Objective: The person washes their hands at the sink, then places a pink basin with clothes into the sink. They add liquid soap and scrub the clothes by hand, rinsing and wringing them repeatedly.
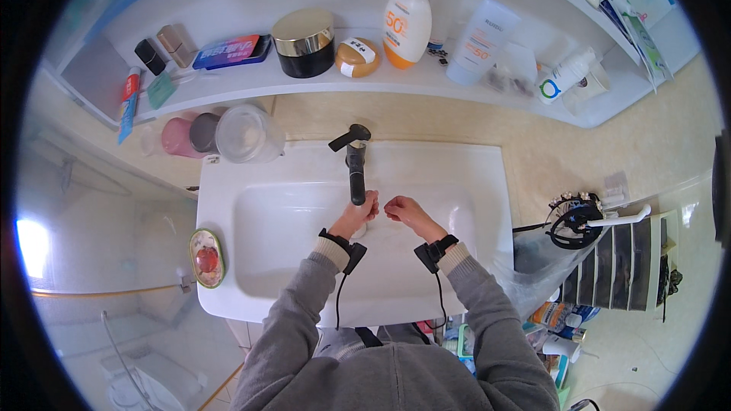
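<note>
A white washbasin point(285, 245) lies before me with a black faucet point(356, 168) at its back edge. My left hand point(361, 214) is over the basin, directly at the spout's end, which covers part of it. Its fingers are curled, and whether anything is in them is hidden. To the right, a short gap away, my right hand point(408, 213) hangs over the basin with curled fingers and nothing visible in them. Each wrist wears a black strap with a small device and a cable. Whether water runs from the spout cannot be told.
On the basin's left rim sits an oval soap dish point(207, 258) with a reddish soap. Cups point(245, 134) stand at the back left. A white shelf point(240, 84) above holds sunscreen bottles, a cream jar point(304, 43) and tubes. Right: hair bands point(574, 228) on a hook, drawers point(614, 265).
</note>
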Available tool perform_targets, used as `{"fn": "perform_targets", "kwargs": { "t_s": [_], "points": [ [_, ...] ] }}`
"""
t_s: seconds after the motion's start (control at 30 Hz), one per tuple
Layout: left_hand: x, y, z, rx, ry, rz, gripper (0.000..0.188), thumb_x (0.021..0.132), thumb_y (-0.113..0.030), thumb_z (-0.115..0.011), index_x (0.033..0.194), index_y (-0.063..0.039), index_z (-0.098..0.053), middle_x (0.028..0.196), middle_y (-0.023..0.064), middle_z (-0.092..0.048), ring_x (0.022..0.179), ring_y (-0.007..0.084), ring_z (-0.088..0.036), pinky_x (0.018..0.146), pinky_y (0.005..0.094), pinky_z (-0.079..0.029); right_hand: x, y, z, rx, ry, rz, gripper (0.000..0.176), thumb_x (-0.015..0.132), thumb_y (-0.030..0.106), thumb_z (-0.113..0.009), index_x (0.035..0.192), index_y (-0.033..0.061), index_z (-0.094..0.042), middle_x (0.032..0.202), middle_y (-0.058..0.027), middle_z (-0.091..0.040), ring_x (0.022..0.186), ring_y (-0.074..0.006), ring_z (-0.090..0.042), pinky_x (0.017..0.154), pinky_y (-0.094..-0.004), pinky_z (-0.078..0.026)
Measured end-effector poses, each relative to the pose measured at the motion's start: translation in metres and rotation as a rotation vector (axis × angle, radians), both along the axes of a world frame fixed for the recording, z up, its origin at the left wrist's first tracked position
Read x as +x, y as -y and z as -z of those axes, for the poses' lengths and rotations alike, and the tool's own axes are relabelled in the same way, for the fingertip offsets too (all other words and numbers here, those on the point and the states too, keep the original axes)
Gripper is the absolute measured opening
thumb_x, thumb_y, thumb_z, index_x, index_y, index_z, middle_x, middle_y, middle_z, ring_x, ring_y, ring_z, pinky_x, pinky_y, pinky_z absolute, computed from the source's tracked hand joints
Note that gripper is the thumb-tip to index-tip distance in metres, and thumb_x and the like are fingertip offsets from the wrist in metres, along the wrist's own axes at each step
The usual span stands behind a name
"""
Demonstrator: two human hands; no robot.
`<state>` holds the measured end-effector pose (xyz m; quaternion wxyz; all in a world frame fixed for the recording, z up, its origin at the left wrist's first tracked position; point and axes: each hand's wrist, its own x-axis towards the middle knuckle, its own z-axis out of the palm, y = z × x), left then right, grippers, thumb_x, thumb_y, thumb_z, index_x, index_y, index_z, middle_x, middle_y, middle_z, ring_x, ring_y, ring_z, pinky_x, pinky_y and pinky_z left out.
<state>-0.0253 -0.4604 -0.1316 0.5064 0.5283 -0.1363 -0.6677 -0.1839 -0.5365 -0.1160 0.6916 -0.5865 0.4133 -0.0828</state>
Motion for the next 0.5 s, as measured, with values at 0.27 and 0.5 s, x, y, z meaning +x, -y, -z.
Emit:
{"fn": "perform_targets", "kwargs": {
  "t_s": [0.27, 0.5],
  "points": [
    [0.005, 0.002, 0.067, -0.584, 0.879, -0.217, 0.019, 0.088, -0.020, -0.056, 0.083, -0.002, -0.051, 0.072, 0.0045, -0.055, 0.065, 0.0194, -0.054, 0.058, 0.0322, -0.044, 0.013, -0.025, -0.028, -1.035, -0.140, -0.465, 0.012, 0.081, 0.011, -0.055, 0.080, 0.0000, -0.059, 0.079, -0.0168, -0.061, 0.077, -0.0347, -0.060, 0.070, -0.0416, -0.049],
    [0.039, -0.029, 0.041, 0.005, 0.412, -0.118, 0.015, 0.092, -0.008, -0.044, 0.101, -0.004, -0.054, 0.083, 0.0076, -0.060, 0.075, 0.0157, -0.059, 0.062, 0.0314, -0.049, 0.070, -0.038, -0.010, -1.027, -0.164, -0.760, 0.018, 0.086, 0.013, -0.048, 0.086, -0.0022, -0.056, 0.077, -0.0210, -0.061, 0.076, -0.0364, -0.062, 0.067, -0.0459, -0.050]
  ]
}}
